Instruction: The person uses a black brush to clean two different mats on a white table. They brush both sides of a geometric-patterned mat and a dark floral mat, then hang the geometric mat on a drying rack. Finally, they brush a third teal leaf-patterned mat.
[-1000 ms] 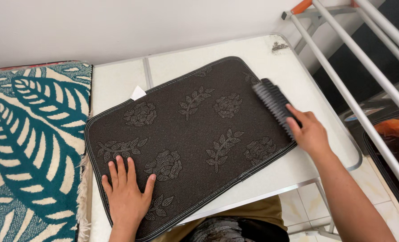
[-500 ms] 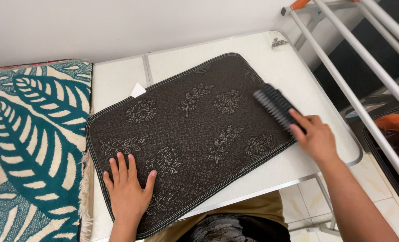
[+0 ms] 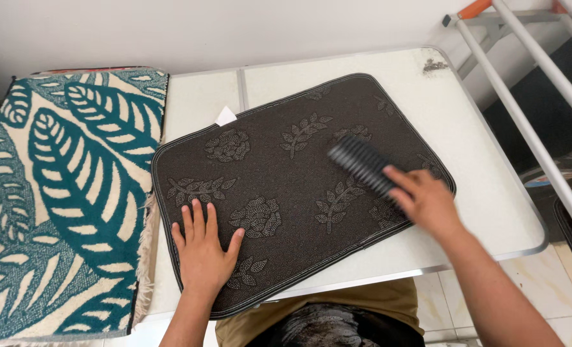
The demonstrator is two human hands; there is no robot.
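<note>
A dark brown mat [image 3: 286, 186] with a dotted leaf and flower pattern lies underside up on a white table [image 3: 485, 186]. My left hand [image 3: 203, 250] presses flat on the mat's near left corner, fingers spread. My right hand [image 3: 424, 199] grips the handle of a black bristle brush [image 3: 361, 164], whose head rests on the mat right of its middle. A small white tag [image 3: 225, 116] sticks out at the mat's far left edge.
A teal and cream leaf-patterned rug [image 3: 61, 193] lies at the left, overlapping the table's side. A white metal drying rack [image 3: 543, 83] with an orange cap stands at the right. A tiled floor shows below the table's right corner. A white wall runs behind.
My right hand has drawn the brush leftward from the mat's right edge toward its middle. My left hand stays pressed on the mat. The view has shifted to the left.
</note>
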